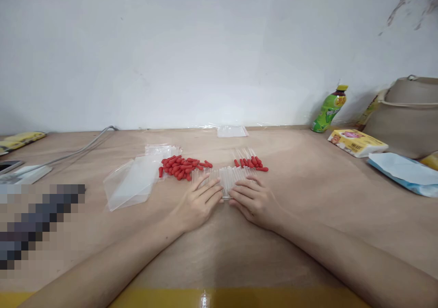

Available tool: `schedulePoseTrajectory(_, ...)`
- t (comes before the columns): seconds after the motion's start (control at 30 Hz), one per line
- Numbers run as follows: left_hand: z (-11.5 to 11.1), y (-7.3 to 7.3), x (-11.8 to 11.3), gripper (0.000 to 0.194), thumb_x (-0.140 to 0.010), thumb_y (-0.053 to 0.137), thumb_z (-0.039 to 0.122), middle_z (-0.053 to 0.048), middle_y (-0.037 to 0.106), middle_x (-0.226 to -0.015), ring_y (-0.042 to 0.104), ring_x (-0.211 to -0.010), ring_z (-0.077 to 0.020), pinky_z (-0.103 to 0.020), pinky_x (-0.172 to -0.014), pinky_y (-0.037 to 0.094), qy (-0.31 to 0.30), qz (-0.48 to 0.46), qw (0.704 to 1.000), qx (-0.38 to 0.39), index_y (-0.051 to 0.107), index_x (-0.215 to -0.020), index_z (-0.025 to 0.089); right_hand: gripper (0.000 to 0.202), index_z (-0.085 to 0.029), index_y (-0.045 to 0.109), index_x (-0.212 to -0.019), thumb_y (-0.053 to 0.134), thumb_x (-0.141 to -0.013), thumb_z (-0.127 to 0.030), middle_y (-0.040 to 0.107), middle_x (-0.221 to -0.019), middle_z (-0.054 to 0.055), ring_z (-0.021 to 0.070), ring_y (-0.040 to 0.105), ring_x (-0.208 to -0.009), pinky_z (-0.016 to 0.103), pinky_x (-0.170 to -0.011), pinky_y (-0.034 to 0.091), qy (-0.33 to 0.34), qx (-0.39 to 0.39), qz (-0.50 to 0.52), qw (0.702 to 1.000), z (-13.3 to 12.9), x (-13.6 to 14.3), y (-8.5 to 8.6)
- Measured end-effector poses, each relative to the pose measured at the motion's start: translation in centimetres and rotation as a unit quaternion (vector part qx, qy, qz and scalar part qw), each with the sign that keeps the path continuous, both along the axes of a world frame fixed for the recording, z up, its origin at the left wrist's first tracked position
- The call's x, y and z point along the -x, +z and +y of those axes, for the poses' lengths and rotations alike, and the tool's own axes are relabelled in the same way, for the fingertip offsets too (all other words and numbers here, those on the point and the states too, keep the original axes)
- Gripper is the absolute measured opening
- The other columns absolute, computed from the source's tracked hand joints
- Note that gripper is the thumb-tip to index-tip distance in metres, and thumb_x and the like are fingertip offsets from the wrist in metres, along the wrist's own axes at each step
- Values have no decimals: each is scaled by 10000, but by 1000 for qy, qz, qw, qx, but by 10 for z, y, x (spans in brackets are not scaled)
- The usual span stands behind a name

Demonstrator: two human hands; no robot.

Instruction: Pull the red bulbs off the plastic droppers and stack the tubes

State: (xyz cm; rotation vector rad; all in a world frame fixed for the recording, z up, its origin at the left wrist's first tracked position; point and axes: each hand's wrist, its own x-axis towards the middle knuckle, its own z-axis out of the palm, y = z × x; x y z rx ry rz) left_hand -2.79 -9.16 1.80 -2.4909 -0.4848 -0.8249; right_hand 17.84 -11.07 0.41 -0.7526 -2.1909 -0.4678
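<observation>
A row of clear thin glass tubes (pixel 226 180) lies side by side on the table in front of me. My left hand (pixel 200 203) rests flat over the left part of the row, fingers stretched out and slightly apart. Over the right part lies my right hand (pixel 255 200), also flat with extended fingers. Both hands touch the tubes without gripping them, and cover some of them. Beyond the left hand is a heap of red rubber bulbs (pixel 178 166). Behind the right hand, several thin tubes fitted with red bulbs (pixel 251 162) lie together.
Clear plastic bags (pixel 135 180) lie left of the bulb heap, and another small bag (pixel 232 131) sits near the wall. At the right are a green bottle (pixel 329 109), a yellow tissue pack (pixel 357 143), a blue-white packet (pixel 404 173) and a beige bag (pixel 404 116). A grey cable (pixel 85 148) crosses the left.
</observation>
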Motion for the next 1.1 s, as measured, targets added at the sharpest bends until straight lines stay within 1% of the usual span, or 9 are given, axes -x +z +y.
schedulePoseTrajectory(0.2,-2,0,2,163,-872,425,89,-62,682,-918,574,-1064,-187,-465,-1063,324,-8,12,999,38,583,-895,122,125,-184,631,-917,545,-827,-184,690,-807,26,138,619,-762,291,-700,461,26,-35,-5,999,0,-4,-1)
schedulePoseTrajectory(0.5,-5,1,2,188,-864,414,90,-57,683,-907,587,-1046,-197,-497,-1079,278,-23,-17,997,77,591,-908,137,203,-199,631,-994,518,-836,-140,701,-876,34,159,636,-856,325,-767,494,36,-86,-34,995,-3,-12,2)
schedulePoseTrajectory(0.63,-2,-1,9,189,-864,414,92,-52,677,-911,591,-1034,-189,-476,-1050,335,-18,-36,997,71,588,-912,147,246,-210,628,-1020,489,-841,-114,697,-915,43,175,623,-924,342,-797,482,52,-95,-45,993,-5,-24,2)
schedulePoseTrajectory(0.7,3,-1,19,160,-860,444,109,-53,671,-904,609,-977,-186,-425,-969,428,6,-71,996,55,591,-908,153,236,-226,635,-1013,512,-834,-133,694,-924,39,180,622,-915,345,-785,474,23,-77,-19,997,0,-37,2)
schedulePoseTrajectory(0.77,10,-1,32,137,-857,477,151,-54,655,-891,626,-858,-167,-328,-806,507,62,-106,991,43,604,-906,164,202,-248,652,-986,571,-809,-193,688,-890,34,173,623,-822,336,-734,473,-57,-38,46,997,9,-54,0)
schedulePoseTrajectory(0.8,14,-1,38,141,-860,483,178,-51,642,-876,623,-783,-150,-280,-713,512,100,-116,987,42,612,-916,174,182,-251,664,-964,584,-802,-236,676,-851,38,166,610,-755,328,-691,474,-103,-14,97,990,16,-62,-1)
schedulePoseTrajectory(0.87,20,0,49,172,-872,473,228,-38,607,-819,585,-653,-116,-223,-581,476,166,-117,978,42,622,-953,197,192,-242,678,-942,552,-817,-316,623,-778,50,159,571,-678,306,-599,467,-178,42,204,962,30,-79,-5)
schedulePoseTrajectory(0.97,25,2,58,202,-886,449,257,-22,564,-752,537,-585,-96,-201,-537,441,195,-101,975,37,622,-980,208,245,-210,666,-916,526,-814,-384,567,-730,39,152,539,-634,296,-564,457,-172,127,244,946,49,-98,-12)
schedulePoseTrajectory(1.1,27,1,63,223,-893,411,214,-21,571,-738,546,-602,-96,-194,-558,447,174,-82,981,31,630,-938,201,279,-177,612,-841,557,-773,-442,563,-678,24,130,490,-539,273,-504,418,-175,203,228,936,55,-108,-16)
